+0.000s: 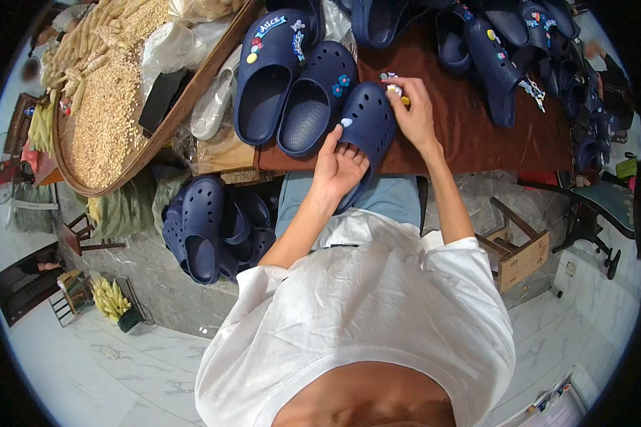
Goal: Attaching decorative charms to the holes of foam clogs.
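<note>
A navy blue clog [374, 117] with holes in its top lies at the table's near edge, its toe pointing away from me. My left hand [340, 169] grips it, fingers tucked into the opening and thumb up by a small pale heart-shaped charm [346, 122]. On the clog's right side, my right hand [414, 117] is bent with its fingertips closed at some small colourful charms [405, 100]; which of them it pinches is hard to tell. Left of this clog stand two more, one with a blue flower charm [341, 85] and a larger decorated clog [266, 78].
A brown cloth [470, 135] covers the table. More charm-decorated clogs [493, 67] lie at the right. At the left, a large round tray [153, 153] holds corn kernels and a black phone [162, 102]. Below, several clogs [205, 220] are piled beside my legs, and a wooden stool [516, 249] stands right.
</note>
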### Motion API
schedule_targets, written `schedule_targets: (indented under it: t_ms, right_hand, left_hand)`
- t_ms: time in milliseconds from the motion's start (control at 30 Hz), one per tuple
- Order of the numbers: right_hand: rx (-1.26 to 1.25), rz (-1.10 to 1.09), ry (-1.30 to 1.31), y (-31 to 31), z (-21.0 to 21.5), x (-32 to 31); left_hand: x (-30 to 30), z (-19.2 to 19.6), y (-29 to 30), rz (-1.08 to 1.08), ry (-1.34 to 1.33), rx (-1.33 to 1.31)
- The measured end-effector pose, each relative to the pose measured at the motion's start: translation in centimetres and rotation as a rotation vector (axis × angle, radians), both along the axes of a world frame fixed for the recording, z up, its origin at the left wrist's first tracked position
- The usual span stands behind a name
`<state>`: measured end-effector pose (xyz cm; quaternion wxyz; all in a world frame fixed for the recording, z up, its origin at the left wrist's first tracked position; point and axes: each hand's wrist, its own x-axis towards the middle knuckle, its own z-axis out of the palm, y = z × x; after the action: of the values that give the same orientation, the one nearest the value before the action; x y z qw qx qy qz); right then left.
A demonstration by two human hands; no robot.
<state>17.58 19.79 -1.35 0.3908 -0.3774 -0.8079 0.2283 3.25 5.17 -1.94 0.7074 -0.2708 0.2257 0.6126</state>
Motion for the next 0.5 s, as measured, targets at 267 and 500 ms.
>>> schedule_targets:
  t_ms: [267, 500]
  right_hand:
    - [-0.057, 0.397, -0.24, -2.8, 3.0, -2.2]
    - [-0.186, 0.417, -0.353, -2.8, 3.8, -3.1]
  left_hand:
    - [0.3, 0.3, -1.1, -0.013, 0.035, 0.06]
    - [0.4, -0.2, -1.2, 0.02, 0.037, 0.047]
